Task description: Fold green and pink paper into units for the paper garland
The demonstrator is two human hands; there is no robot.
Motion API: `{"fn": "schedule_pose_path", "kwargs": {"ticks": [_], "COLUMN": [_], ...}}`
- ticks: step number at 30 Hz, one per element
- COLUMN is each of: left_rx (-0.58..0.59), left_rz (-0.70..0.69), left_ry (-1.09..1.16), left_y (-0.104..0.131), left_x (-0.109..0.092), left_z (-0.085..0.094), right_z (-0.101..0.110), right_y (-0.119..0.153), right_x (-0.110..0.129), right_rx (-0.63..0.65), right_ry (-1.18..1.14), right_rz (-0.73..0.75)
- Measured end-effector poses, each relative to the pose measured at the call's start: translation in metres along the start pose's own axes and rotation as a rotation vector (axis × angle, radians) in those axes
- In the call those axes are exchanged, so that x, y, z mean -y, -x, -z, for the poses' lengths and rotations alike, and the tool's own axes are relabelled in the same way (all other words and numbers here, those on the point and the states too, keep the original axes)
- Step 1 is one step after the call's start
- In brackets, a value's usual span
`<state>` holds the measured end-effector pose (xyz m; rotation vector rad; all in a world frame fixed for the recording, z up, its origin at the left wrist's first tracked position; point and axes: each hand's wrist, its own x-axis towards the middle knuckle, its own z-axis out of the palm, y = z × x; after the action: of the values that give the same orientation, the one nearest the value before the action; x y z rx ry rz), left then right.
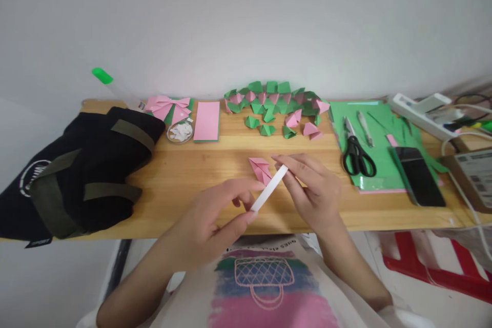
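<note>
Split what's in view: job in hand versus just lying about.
Likely job: white strip, pinched by left hand and right hand; pink folded piece; green and pink row; pink paper stack; scissors.

Likely lying about: black bag; phone; power strip; cardboard box.

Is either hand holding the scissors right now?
No, the black-handled scissors lie on the green sheet, while the left hand and right hand hold a white strip between them.
</note>
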<state>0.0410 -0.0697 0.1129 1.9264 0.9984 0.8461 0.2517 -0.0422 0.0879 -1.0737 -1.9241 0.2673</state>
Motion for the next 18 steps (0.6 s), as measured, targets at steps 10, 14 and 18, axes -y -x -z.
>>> {"fn": "schedule_pose_path", "kwargs": {"ticks": [10, 14, 18], "left_rx": [0.117, -0.010, -0.071], "left_rz": [0.021, 0.013, -0.013], "left_ry": [-0.113, -0.134, -0.119], "left_y": [-0.007, -0.007, -0.010], "left_x": [-0.006, -0.004, -0.004], "left_z": [-0.006, -0.008, -0.008], "right_z": [0.004, 0.002, 0.003], "right_y": [0.011, 0.015, 0.014], "right_x": [-0.003, -0.008, -0.012], "right_rx": [-0.026, -0.022, 0.141], "right_ry": [0.114, 0.082, -0.109], "right_rz": [0.020, -0.069, -0.180]}}
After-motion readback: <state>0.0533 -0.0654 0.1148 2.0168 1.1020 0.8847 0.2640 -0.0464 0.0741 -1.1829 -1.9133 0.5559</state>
